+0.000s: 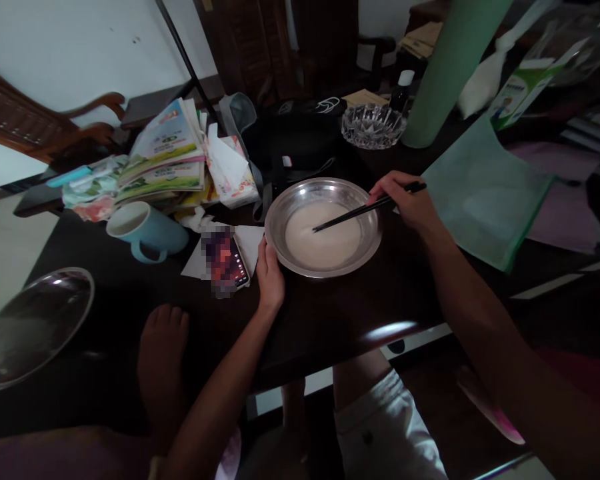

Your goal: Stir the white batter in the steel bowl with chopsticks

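A round steel bowl [367, 220] sits on the dark table, holding a pale, milky batter [325, 240]. My left hand [269, 275] rests against the bowl's left rim, fingers curled together on the edge. My right hand [410, 200] is closed on a pair of black chopsticks [360, 211], whose tips dip into the batter near the bowl's middle.
A phone [227, 261] lies on white paper left of the bowl, beside a blue mug [145, 230]. Behind are stacked booklets [167, 160], a glass ashtray [373, 125], a green cylinder [450, 67] and a green folder [485, 193]. A glass lid [30, 327] lies at far left.
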Motion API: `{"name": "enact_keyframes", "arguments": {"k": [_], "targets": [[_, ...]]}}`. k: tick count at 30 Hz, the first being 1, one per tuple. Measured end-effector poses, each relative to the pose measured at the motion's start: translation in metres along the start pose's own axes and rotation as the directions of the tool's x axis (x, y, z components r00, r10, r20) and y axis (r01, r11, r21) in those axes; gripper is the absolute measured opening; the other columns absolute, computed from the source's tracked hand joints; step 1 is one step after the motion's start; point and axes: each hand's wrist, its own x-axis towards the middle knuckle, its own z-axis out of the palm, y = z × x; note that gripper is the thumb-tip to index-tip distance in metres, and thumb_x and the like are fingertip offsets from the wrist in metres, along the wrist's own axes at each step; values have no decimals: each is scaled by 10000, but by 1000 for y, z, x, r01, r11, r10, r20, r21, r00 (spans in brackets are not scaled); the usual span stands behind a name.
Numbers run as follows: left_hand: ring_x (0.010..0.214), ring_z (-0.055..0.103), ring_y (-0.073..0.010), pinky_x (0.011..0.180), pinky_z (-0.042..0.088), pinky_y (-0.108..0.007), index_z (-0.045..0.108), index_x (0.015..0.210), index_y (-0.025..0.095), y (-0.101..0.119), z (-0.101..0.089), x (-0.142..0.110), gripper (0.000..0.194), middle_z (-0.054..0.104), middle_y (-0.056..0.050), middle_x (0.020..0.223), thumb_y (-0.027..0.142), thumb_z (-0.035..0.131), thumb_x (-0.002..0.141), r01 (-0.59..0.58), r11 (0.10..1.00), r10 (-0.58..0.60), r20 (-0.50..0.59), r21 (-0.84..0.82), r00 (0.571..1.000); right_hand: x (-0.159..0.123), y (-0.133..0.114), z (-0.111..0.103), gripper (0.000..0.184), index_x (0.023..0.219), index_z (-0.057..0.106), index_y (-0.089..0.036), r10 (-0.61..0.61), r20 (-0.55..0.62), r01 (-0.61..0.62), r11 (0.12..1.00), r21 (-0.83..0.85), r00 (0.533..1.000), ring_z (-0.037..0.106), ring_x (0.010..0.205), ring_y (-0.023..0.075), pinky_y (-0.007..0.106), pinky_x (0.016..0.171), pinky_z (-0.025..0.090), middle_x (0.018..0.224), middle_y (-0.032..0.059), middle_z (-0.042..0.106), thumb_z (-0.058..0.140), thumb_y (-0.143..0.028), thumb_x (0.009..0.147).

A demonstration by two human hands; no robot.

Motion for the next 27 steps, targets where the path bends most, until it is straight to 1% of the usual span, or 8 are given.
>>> {"name": "enact_keyframes", "arguments": {"k": [2,4,9,11,15,21,23,27], "targets": [[1275,566,-234,1143,385,-389,645,1216,189,-1,0,0,531,644,-112,1331,595,429,950,-1,1000,1,1,0,1000,2,2,-2,411,687,680,-253,-3,-86,5,1000,24,996,650,565,165,344,594,522,578,10,683,591,-610,871],[1280,562,-235,1147,381,-385,646,1217,184,-1,0,0,540,642,-118,1332,598,426,950,-11,1000,11,0,-3,1000,2,3,-2,440,661,667,-257,-5,-104,12,998,66,995,612,506,155,346,571,506,519,4,646,563,-624,881],[1264,574,-223,1134,398,-371,650,1218,198,-3,0,0,526,656,-102,1314,594,430,952,-17,1000,17,-6,-3,1000,-2,-5,2,358,735,709,-258,-6,77,7,1000,-11,997,683,668,173,346,678,541,662,9,720,633,-588,854],[1279,566,-223,1141,390,-370,648,1222,198,-2,0,0,523,655,-101,1317,590,427,956,-23,1000,23,0,1,1000,-1,-4,1,359,730,700,-259,-16,22,17,1000,-24,1000,685,674,172,343,670,537,672,12,719,629,-586,858],[1281,564,-226,1142,389,-372,646,1223,195,-1,-1,-1,528,655,-105,1315,592,420,957,-26,1000,26,4,12,1000,3,4,-2,430,667,654,-264,-19,-135,25,999,44,991,622,527,159,341,584,504,537,-3,641,560,-623,884],[1257,578,-226,1128,400,-372,648,1215,184,2,-1,-1,535,663,-112,1293,593,417,958,-18,1000,18,-2,21,1000,-1,-2,2,384,721,705,-244,-22,67,22,1000,5,997,670,640,170,335,664,531,638,7,711,627,-596,852],[1262,576,-221,1126,403,-361,646,1220,184,1,0,-1,532,661,-110,1299,589,420,959,-16,1000,16,1,10,1000,-1,-3,2,390,720,700,-241,-28,20,28,999,-20,999,677,656,172,330,656,531,658,9,721,634,-606,841],[1283,563,-221,1137,388,-353,636,1239,180,-1,0,-1,548,648,-112,1319,595,415,958,-18,1000,18,6,-6,1000,1,2,-1,465,652,646,-253,-21,-157,26,999,29,987,610,501,155,324,549,492,522,-5,638,565,-662,857]]}}
